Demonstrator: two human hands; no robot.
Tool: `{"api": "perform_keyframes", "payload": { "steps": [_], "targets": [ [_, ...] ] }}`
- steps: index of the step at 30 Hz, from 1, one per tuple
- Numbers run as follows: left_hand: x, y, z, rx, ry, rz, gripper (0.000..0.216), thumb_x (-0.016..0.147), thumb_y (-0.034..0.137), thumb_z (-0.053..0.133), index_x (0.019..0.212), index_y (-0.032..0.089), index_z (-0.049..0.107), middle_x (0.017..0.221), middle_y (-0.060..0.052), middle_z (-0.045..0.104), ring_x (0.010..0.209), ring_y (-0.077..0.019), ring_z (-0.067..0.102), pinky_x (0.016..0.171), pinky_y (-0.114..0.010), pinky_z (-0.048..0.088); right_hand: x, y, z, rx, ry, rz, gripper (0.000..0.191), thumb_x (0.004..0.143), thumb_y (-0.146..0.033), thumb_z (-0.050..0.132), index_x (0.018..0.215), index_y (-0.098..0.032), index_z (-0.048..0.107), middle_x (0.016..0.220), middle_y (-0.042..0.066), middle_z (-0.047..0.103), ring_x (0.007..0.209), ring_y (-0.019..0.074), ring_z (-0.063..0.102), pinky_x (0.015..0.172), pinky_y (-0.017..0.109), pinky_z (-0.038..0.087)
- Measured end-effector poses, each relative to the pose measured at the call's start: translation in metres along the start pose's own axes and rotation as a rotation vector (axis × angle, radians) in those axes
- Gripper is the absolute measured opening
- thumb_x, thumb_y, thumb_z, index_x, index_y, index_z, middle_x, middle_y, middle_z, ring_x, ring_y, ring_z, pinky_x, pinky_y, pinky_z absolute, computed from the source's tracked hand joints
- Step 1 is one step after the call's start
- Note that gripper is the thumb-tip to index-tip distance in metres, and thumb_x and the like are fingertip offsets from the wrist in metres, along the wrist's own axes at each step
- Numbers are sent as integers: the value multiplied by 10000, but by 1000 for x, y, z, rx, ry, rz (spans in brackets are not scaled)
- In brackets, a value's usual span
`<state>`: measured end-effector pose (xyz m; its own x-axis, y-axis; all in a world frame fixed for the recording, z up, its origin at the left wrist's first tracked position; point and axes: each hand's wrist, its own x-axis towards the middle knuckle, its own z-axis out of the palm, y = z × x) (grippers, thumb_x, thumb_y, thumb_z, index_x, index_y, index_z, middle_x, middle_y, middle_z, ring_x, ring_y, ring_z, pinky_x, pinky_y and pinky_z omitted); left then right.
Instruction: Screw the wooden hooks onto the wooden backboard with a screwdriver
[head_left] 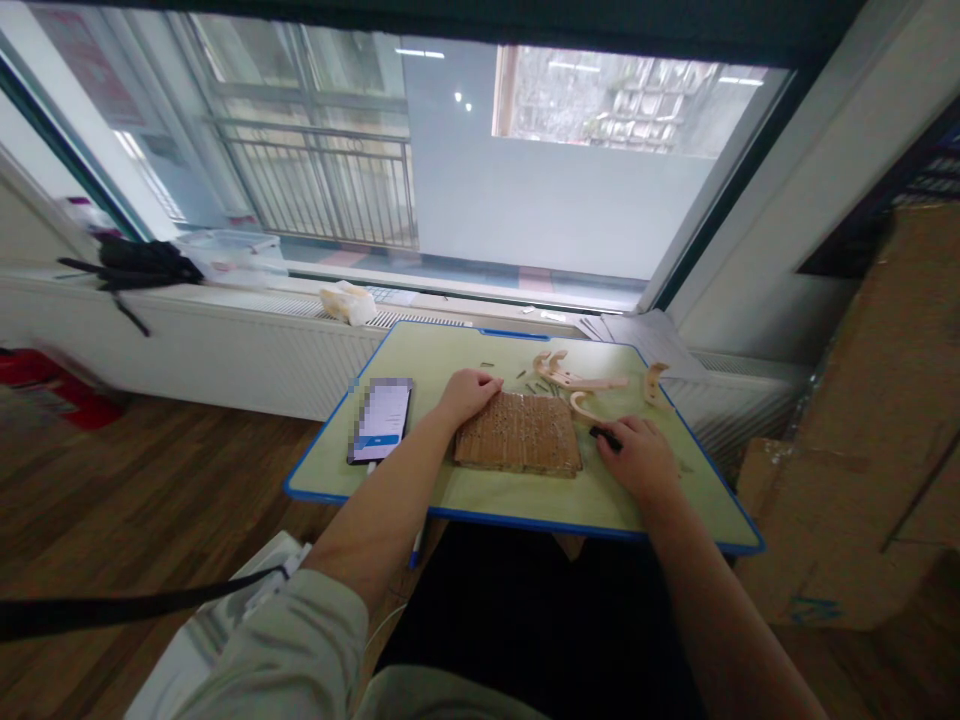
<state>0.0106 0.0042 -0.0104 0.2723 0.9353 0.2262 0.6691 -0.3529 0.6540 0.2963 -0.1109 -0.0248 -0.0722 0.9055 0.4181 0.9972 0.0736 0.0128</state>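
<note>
A square brown slab (517,435), like stacked cardboard with a rough, pitted top, lies on the small table. My left hand (469,395) rests at its far left corner with the fingers curled together; whatever they hold, if anything, is too small to make out. To the right of the slab, my right hand (641,460) is closed around a small black object (606,438), mostly covered by the fingers. Just beyond that hand lies a curved wooden piece (589,407). Behind the slab are a wooden part with hooked ends (574,375) and several small thin pieces (541,388).
The pale green table (442,350) has a blue rim. A phone (381,420) lies on its left side, and another curved wooden piece (655,382) near its right edge. A radiator (300,350) runs under the window; cardboard boxes (862,430) stand at right.
</note>
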Motion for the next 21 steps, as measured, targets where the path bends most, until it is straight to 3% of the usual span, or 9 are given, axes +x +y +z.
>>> {"api": "perform_keyframes", "payload": {
  "steps": [7, 21],
  "targets": [
    [-1, 1, 2, 6, -13, 18, 423, 845, 450, 485, 824, 141, 772, 765, -42, 736, 745, -176, 642, 674, -259, 409, 0, -2, -2, -11, -79, 73, 299, 816, -346, 550, 1013, -199, 720, 932, 73, 682, 888, 240, 594, 802, 346, 446],
    [-2, 3, 2, 9, -1, 18, 414, 850, 444, 474, 819, 143, 757, 796, -53, 742, 733, -166, 623, 692, -261, 419, -1, 0, -2, 15, -75, 75, 310, 835, -366, 523, 998, -184, 715, 913, 86, 673, 880, 249, 592, 770, 344, 439]
  ]
}}
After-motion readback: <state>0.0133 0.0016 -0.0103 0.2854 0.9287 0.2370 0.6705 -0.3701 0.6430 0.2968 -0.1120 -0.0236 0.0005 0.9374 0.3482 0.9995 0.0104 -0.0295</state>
